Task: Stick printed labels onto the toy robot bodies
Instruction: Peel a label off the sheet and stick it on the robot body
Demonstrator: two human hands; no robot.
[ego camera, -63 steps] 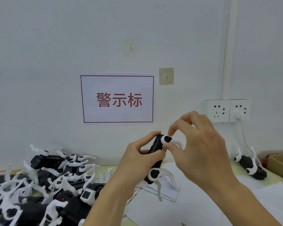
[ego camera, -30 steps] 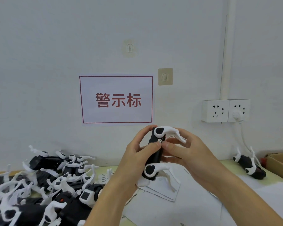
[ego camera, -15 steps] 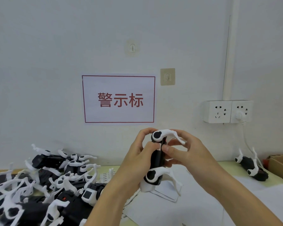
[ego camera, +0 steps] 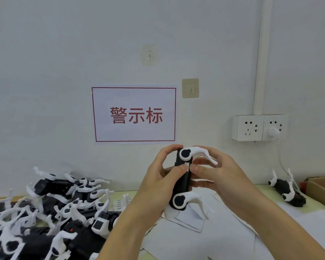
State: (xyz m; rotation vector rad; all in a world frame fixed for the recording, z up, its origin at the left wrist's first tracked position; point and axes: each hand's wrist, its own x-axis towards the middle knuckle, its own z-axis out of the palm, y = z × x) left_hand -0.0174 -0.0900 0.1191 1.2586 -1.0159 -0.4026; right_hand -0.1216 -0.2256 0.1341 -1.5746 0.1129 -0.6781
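I hold a black toy robot body [ego camera: 182, 182] with white legs upright in front of me, above the table. My left hand [ego camera: 158, 182] grips it from the left, thumb laid across its front edge. My right hand [ego camera: 214, 173] grips it from the right, thumb tip pressing beside a small white printed label [ego camera: 186, 164] near the body's top. White label sheets [ego camera: 188, 220] lie on the table under the hands.
A heap of black-and-white toy robot bodies [ego camera: 51, 212] fills the table's left. One more robot body [ego camera: 287, 190] lies at the right, next to a cardboard box [ego camera: 323, 192]. A red-framed sign [ego camera: 134, 114] and wall sockets [ego camera: 259, 127] are behind.
My right hand has come down from pinching at the top leg to wrap the body's right side. Both thumbs now press at the label; the robot's top leg has swung out to the right.
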